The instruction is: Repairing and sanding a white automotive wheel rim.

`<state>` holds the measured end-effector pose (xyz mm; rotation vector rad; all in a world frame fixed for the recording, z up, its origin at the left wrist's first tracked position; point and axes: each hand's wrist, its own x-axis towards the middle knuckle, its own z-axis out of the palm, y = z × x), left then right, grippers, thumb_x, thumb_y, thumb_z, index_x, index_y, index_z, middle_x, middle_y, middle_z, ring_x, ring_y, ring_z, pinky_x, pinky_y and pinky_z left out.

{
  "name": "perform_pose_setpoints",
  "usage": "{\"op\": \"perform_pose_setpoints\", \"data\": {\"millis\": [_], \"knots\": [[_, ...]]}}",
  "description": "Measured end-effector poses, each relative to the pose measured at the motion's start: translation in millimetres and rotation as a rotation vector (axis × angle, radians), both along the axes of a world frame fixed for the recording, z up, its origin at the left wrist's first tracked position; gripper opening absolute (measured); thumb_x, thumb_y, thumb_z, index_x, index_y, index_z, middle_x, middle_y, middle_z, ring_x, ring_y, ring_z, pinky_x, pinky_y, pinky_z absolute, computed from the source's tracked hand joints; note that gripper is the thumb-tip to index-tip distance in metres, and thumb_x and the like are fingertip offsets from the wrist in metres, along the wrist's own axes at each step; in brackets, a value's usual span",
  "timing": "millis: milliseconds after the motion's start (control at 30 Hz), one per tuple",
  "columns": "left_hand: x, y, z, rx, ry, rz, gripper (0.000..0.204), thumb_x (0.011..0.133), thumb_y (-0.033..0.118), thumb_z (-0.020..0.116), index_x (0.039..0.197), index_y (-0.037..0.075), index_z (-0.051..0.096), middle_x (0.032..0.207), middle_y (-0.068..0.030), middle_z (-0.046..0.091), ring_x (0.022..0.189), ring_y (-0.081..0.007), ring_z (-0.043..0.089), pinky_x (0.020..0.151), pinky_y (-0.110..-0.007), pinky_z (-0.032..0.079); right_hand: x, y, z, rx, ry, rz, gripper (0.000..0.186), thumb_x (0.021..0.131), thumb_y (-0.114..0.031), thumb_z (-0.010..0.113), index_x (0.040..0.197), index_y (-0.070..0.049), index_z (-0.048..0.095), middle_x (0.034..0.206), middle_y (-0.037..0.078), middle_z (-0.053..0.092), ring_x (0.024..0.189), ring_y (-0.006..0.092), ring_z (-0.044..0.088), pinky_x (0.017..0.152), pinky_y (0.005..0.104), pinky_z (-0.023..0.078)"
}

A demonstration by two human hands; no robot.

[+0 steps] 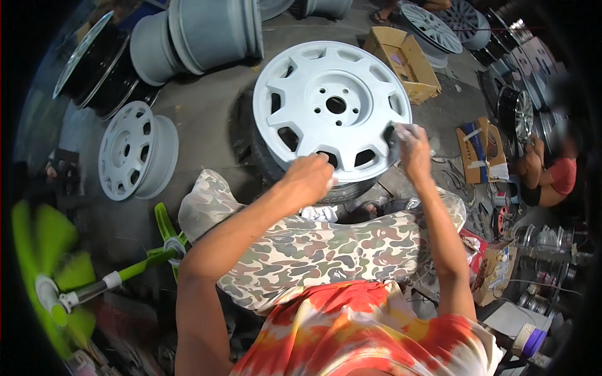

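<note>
A pale grey-white wheel rim [301,94] lies face up in front of me, on top of a black tyre [260,153]. Its face has a ring of openings and several bolt holes round the centre bore. My left hand [311,178] is closed at the rim's near edge, beside one of the openings; what its fingers hold, if anything, is hidden. At the rim's right edge, my right hand [414,150] has its fingers curled, with whitish dust or a thin pale piece at the fingertips that is too small to name.
Another grey rim [125,153] stands at the left, with larger rim barrels [213,31] behind it. A green fan [50,288] is at the lower left. Cardboard boxes [417,84] and more rims [433,28] line the right side, where another person [558,175] sits.
</note>
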<state>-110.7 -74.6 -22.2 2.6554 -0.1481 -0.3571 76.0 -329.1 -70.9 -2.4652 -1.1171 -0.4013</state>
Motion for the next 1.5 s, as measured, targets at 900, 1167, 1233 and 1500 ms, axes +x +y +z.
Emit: {"op": "perform_pose_setpoints", "data": {"millis": [900,1167,1233,1500], "knots": [[9,-11,-40,0.398,-0.048,0.296,0.117,0.086,0.074,0.059,0.158,-0.011,0.022,0.166,-0.0343,0.011,0.155,-0.0476,0.01,0.125,-0.056,0.014,51,215,-21,0.043,0.049,0.222,0.035,0.09,-0.01,0.064,0.124,-0.005,0.071,0.122,0.017,0.071,0.11,0.0379,0.067,0.094,0.0454,0.054],[0,-32,-31,0.315,-0.118,0.186,0.118,0.081,0.073,0.065,0.157,-0.009,0.027,0.166,-0.033,0.012,0.155,-0.0472,0.01,0.126,-0.055,0.013,125,204,-19,0.042,-0.092,0.35,0.033,0.1,-0.016,0.055,0.13,-0.006,0.066,0.129,0.018,0.067,0.103,0.0346,0.071,0.093,0.042,0.059],[-10,-21,-42,0.331,-0.1,0.217,0.118,0.081,0.072,0.066,0.157,-0.009,0.028,0.166,-0.0327,0.012,0.155,-0.0466,0.011,0.126,-0.055,0.013,61,228,-21,-0.104,0.129,0.394,0.035,0.1,-0.016,0.056,0.132,-0.008,0.065,0.133,0.017,0.065,0.111,0.0357,0.069,0.097,0.0434,0.057],[-6,-26,-32,0.327,-0.103,0.177,0.113,0.084,0.069,0.065,0.157,-0.008,0.027,0.167,-0.031,0.011,0.156,-0.0456,0.009,0.126,-0.055,0.011,95,246,-8,-0.083,0.111,0.311,0.033,0.097,-0.016,0.06,0.128,-0.006,0.066,0.124,0.019,0.069,0.115,0.0362,0.066,0.092,0.0449,0.057]]}}
